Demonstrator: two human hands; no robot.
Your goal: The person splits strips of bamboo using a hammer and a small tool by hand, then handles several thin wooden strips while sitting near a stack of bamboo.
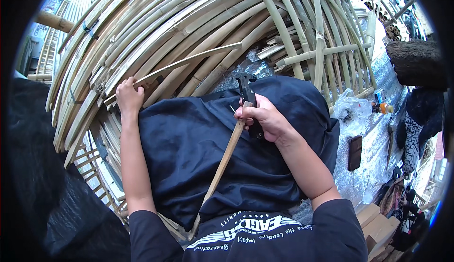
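Observation:
My left hand is closed round the lower end of a thin bamboo strip, which slants up to the right across the bamboo pile. Above my lap, my right hand is closed on a black tool with a hooked head; its exact kind does not show. In the same grip is a long wooden stick, running down to my waist. Whether the stick and the tool are joined is hidden by my fingers. A dark cloth covers my legs under both hands.
Curved split bamboo strips are piled ahead and to the left. A bamboo lattice leans at the far right. On silvery sheeting lie a phone, a clear plastic bag and an orange-capped bottle. A log juts in beyond.

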